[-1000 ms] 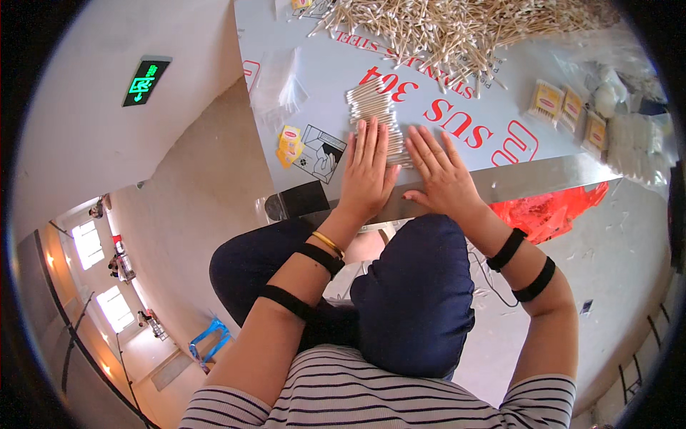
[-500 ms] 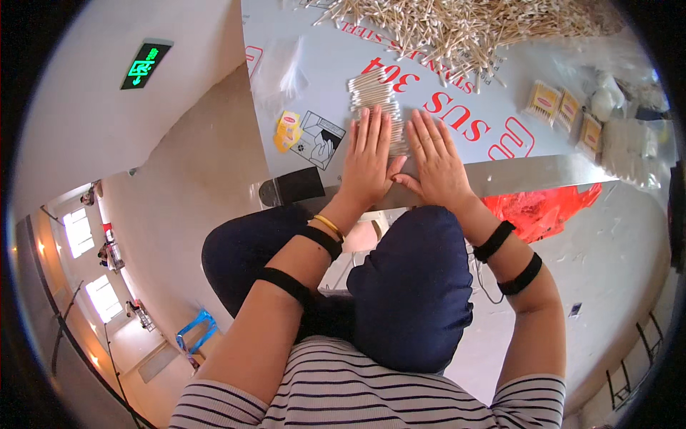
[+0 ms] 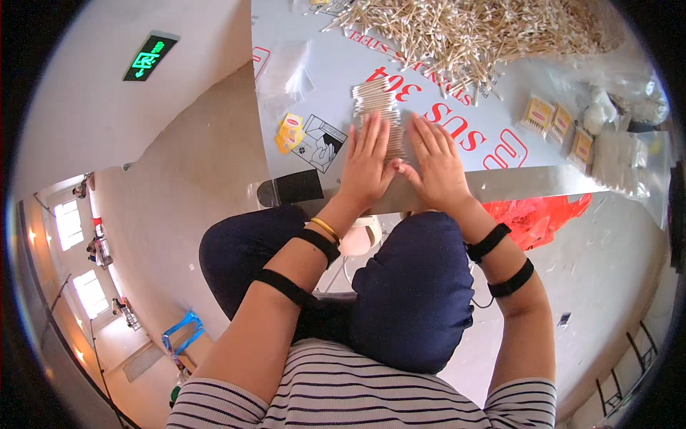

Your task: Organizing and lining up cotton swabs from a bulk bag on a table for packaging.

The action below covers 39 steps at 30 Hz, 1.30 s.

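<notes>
Both hands have drawn a little closer together across the last second, and the row of cotton swabs (image 3: 379,118) now shows mostly beyond the fingertips, which suggests the swabs are being squared up and packed side by side rather than picked up. That row lies on the metal table (image 3: 500,182), a short way in from its near edge: a tidy band of thin wooden sticks with white tips, laid parallel and touching one another, its far end sticking out past the fingers while the near part is hidden under them. The left hand (image 3: 368,161) lies flat and open, fingers straight and together, pressed palm-down on the left part of the row; it grips nothing. The right hand (image 3: 437,163) is likewise flat and spread, palm down just right of the row, its thumb reaching toward the left hand's, holding nothing. Farther from the row, toward the table's far side, sprawls a big loose heap of swabs (image 3: 464,32), unsorted and crossing every way. Left of the row lie small yellow packets (image 3: 290,131) and a clear plastic bag (image 3: 286,68); well to its right sit more yellow packets (image 3: 557,121) beside bagged white goods (image 3: 622,161).
</notes>
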Available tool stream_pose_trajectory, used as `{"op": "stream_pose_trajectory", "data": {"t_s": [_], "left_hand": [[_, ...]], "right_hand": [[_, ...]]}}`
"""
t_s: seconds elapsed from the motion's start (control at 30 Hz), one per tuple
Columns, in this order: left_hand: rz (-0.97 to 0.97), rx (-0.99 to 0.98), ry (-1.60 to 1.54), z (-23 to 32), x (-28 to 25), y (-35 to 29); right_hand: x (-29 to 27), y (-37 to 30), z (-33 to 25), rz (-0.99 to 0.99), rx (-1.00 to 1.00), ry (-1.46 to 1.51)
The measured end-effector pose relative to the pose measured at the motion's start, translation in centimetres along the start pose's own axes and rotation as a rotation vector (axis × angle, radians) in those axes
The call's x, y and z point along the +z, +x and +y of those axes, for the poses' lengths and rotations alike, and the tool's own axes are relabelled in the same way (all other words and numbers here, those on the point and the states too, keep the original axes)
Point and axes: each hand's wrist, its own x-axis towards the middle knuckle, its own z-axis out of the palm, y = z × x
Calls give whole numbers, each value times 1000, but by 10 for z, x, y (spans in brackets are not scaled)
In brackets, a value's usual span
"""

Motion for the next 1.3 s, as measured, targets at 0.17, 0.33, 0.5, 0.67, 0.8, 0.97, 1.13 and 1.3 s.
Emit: {"op": "stream_pose_trajectory", "data": {"t_s": [0.17, 0.33, 0.5, 0.67, 0.8, 0.97, 1.13, 1.3], "left_hand": [[254, -168, -136, -15, -11, 2], [127, -246, 165, -34, -9, -3], [92, -226, 187, -28, -6, 1], [75, -215, 213, -24, -2, 5], [57, -220, 176, -24, 0, 5], [167, -263, 54, -31, -4, 9], [91, -285, 163, -45, -10, 35], [68, -282, 167, -46, -4, 45]], "right_hand": [[-6, 23, 13, 29, 10, -65], [2, 38, 6, 22, -20, -108], [10, 37, 2, 11, -6, -113], [13, 40, -6, 11, -4, -110], [15, 40, -5, 9, -9, -148], [16, 46, 4, 53, 26, -114], [10, 70, 13, 69, 18, -157], [14, 76, 4, 14, 32, -289]]}}
